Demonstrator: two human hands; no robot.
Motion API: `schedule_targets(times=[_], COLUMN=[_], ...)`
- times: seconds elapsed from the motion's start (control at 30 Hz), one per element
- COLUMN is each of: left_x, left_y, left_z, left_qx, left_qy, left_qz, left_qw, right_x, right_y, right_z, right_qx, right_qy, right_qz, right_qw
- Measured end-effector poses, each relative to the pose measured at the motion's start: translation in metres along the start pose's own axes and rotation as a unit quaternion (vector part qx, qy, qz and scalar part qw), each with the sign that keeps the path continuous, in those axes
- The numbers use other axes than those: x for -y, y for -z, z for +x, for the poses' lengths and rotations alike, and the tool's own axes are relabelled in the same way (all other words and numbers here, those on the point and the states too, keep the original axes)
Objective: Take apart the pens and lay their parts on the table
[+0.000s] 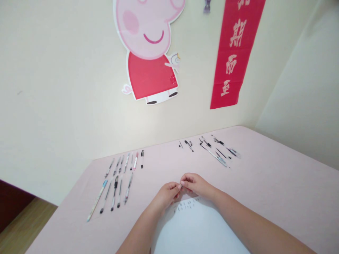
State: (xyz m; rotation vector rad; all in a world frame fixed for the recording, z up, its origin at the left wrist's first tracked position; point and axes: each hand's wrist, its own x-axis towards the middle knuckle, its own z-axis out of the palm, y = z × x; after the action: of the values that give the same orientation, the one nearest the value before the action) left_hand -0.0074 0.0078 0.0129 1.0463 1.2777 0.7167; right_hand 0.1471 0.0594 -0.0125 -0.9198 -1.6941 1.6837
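Note:
My left hand [168, 194] and my right hand [195, 183] meet above the far edge of a white sheet of paper [198, 225]. Both are closed, with thumbs and fingertips pinched together at one spot. Something tiny and greyish seems to sit between the fingertips, too small and covered to name. Rows of small dark handwriting [185, 204] run along the top of the sheet, just below my hands.
Several pens lie in two rows on the pink table [278, 197] at left, among them a blue-capped pen [97, 200] and a pink pen [136, 161]. Loose pen parts [218, 153] are scattered at the back right. The wall [66, 88] rises behind.

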Motion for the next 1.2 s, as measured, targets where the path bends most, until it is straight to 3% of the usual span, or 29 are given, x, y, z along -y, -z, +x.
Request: schedule_targets(times=[0.77,1.0,1.2], left_x=[-0.004,-0.005,-0.004], left_y=[-0.003,0.003,0.011], left_z=[-0.004,-0.008,-0.008], left_qx=[-0.026,0.042,0.079], left_qy=[-0.014,-0.027,-0.006], left_qz=[0.017,-0.051,-0.088], left_qw=[0.999,0.997,0.993], right_x=[0.003,0.001,0.0], right_y=[0.001,0.001,0.004], right_z=[0.0,0.001,0.004], right_qx=[-0.018,-0.029,-0.082], right_qy=[0.015,0.027,0.021], right_qz=[0.028,0.028,0.058], right_qw=[0.999,0.999,0.995])
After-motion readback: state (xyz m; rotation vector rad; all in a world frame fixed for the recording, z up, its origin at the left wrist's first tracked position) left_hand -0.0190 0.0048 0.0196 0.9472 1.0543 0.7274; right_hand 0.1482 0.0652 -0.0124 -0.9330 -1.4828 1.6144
